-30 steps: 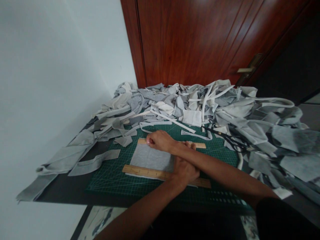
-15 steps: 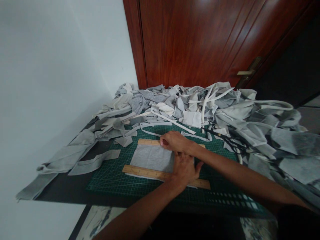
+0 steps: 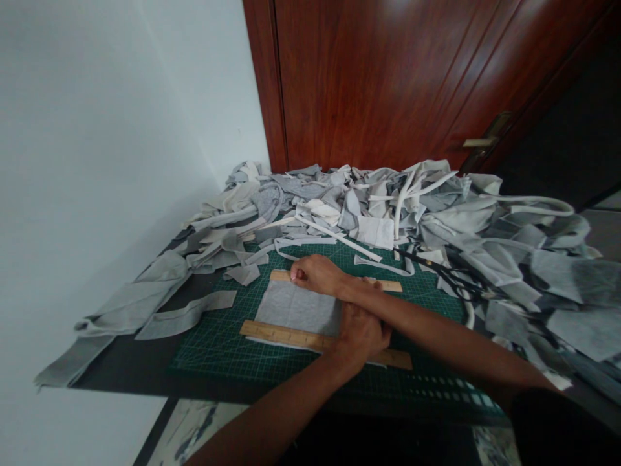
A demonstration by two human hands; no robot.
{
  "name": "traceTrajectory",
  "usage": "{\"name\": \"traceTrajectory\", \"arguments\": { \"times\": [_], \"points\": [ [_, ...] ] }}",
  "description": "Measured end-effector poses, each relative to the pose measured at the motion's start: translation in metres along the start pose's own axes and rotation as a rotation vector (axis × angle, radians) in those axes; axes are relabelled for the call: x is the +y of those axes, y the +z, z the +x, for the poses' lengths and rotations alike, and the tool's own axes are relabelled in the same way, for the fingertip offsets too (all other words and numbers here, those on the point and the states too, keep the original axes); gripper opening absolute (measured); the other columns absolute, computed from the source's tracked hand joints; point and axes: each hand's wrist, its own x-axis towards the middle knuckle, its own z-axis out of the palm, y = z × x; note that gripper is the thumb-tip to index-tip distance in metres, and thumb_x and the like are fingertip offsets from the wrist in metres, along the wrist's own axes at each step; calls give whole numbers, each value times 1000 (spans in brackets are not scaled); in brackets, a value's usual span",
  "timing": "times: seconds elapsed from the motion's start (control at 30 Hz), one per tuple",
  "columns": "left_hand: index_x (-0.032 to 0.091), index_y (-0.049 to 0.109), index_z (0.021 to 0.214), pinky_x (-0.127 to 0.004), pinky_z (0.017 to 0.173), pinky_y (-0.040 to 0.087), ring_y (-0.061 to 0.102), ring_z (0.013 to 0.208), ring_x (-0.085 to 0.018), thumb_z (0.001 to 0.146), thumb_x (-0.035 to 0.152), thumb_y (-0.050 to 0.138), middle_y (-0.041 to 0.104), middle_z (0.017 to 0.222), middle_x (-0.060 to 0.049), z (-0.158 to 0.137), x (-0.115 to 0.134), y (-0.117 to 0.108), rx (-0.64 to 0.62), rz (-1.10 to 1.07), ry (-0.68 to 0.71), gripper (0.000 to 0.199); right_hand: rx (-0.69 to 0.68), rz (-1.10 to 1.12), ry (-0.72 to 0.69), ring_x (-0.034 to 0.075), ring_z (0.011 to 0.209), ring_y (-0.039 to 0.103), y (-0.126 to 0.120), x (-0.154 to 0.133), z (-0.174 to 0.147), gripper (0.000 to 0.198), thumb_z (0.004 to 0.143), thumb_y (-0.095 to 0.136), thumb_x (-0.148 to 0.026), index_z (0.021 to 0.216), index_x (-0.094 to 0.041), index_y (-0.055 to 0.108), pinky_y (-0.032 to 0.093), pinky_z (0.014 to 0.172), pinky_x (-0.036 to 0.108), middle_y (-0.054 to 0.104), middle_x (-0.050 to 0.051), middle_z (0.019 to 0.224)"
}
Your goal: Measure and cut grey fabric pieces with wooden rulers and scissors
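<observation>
A grey cloth piece (image 3: 295, 307) lies flat on the green cutting mat (image 3: 208, 349). One wooden ruler (image 3: 286, 335) crosses its near edge, another wooden ruler (image 3: 279, 276) its far edge. My left hand (image 3: 361, 333) rests palm down on the right part of the cloth, its wrist over the near ruler and its fingers stretched toward the far one. My right forearm partly covers those fingers. My right hand (image 3: 317, 275) is closed in a pinch at the far ruler, crossing above the left; what it grips is hidden.
Grey and white cloth scraps (image 3: 330, 194) are heaped along the back and right of the table. Black-handled scissors (image 3: 456, 281) lie right of the mat. A cloth strip (image 3: 187, 317) lies at left. A wall (image 3: 121, 162) and a wooden door (image 3: 369, 84) stand behind.
My right hand has slid left along the far ruler, and its forearm now covers more of my left hand. The cloth and both rulers keep their places on the mat.
</observation>
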Motion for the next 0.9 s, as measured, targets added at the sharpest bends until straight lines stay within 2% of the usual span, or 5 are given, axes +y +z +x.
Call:
{"name": "traceTrajectory", "arguments": {
  "times": [0.2,0.3,0.53,0.8,0.9],
  "points": [
    [1,28,162,-56,128,24,24,158,-41,103,44,41,30,169,-24,1,0,1,-25,81,79,74,17,-13,10,16,85,71,9,-17,18,14,92,65,-13,99,-19,77,41,74,24,78,3,93],
    [1,28,162,-56,126,27,28,157,-42,104,50,41,31,168,-26,1,0,2,-6,109,61,77,28,-14,16,17,86,71,12,-21,23,15,93,64,-14,99,-18,77,41,74,25,79,3,92],
    [7,27,164,-58,123,30,29,155,-42,102,59,42,31,169,-23,1,-3,11,4,121,42,83,35,13,-5,16,83,70,18,-26,34,12,93,65,-14,98,-17,76,40,71,25,78,4,89],
    [16,33,163,-67,125,26,32,155,-38,105,53,41,36,168,-17,7,-9,16,-13,154,28,70,72,22,-35,17,88,70,32,-32,53,14,95,65,-17,103,-17,76,44,78,25,77,5,92],
    [18,33,164,-71,124,25,30,156,-38,107,55,39,34,169,-16,8,-11,21,-4,163,8,68,76,79,-29,15,87,68,38,-36,63,11,96,67,-20,103,-18,75,42,76,24,77,4,93]
  ]
}}
